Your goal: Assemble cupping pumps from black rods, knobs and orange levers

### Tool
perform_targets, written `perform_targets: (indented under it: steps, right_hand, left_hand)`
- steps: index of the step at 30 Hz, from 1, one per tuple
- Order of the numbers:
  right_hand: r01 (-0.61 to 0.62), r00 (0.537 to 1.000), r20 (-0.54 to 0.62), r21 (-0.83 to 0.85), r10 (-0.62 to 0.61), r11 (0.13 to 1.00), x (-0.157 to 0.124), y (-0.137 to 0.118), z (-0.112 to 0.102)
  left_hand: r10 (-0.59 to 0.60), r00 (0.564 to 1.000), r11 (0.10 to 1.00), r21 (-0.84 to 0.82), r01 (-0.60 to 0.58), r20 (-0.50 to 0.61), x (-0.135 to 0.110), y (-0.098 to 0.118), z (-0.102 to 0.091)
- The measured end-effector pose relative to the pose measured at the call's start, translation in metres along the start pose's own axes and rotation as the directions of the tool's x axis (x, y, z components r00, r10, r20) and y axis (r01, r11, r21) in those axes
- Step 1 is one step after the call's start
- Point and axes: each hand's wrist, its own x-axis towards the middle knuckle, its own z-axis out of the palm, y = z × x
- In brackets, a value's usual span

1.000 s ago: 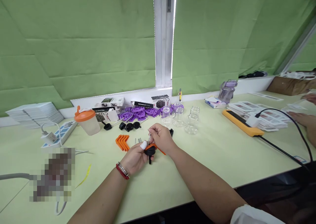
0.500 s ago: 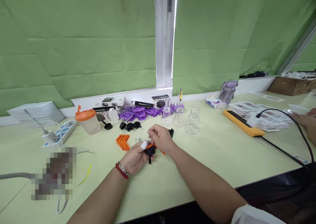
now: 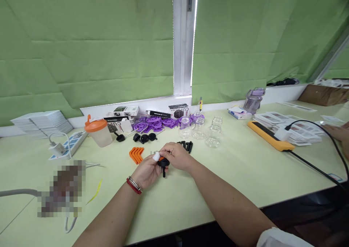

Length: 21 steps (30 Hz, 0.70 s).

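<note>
Left hand (image 3: 147, 171) and right hand (image 3: 177, 156) close together, both curled; forearms (image 3: 218, 199) inward-slanting

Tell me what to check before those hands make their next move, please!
1. Left hand has hold of the black round part: ok.
2. Right hand has a good grip: cannot tell; what its fingertips pinch is hidden.
3. Orange piece sits straight on the black part: cannot tell; fingers cover much of it.
4. Other orange pieces look easy to reach: ok, they lie near the left hand.
5. Glass jars are away from the fingers: ok, they stand beyond the right hand.
</note>
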Motion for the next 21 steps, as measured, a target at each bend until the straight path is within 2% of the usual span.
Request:
perform_targets:
  steps: [7,10,12,14,18,20,21]
  right_hand:
    - [0.126,0.985,0.126,-0.028,-0.122,0.992,-0.001,0.002,-0.001]
    - [0.166,0.979,0.130,-0.074,-0.155,0.983,-0.001,0.002,0.001]
    - [0.180,0.982,0.078,-0.093,-0.173,0.979,-0.001,0.001,0.001]
    - [0.159,0.986,-0.039,-0.091,-0.164,0.983,0.000,0.000,-0.001]
    - [-0.003,0.955,-0.296,-0.086,-0.022,0.996,-0.001,0.000,-0.005]
    - [-0.084,0.945,-0.323,-0.090,0.051,0.992,-0.002,0.000,-0.002]
    - [-0.117,0.949,-0.301,-0.075,0.090,0.990,-0.003,-0.001,0.001]
  left_hand:
    - [0.008,1.000,1.000,0.005,-0.008,-0.025,0.001,0.003,-0.004]
    - [0.012,0.999,1.000,0.005,-0.012,-0.033,0.002,0.003,-0.005]
    - [0.030,0.998,0.999,-0.015,-0.031,-0.054,0.003,0.005,-0.005]
    - [0.061,0.995,0.997,-0.035,-0.065,-0.084,0.004,0.010,-0.007]
    - [0.160,0.971,0.979,-0.096,-0.179,-0.176,0.003,0.022,-0.010]
    - [0.184,0.957,0.966,-0.140,-0.219,-0.226,0.002,0.027,-0.010]
    - [0.176,0.953,0.962,-0.164,-0.220,-0.245,0.002,0.029,-0.010]
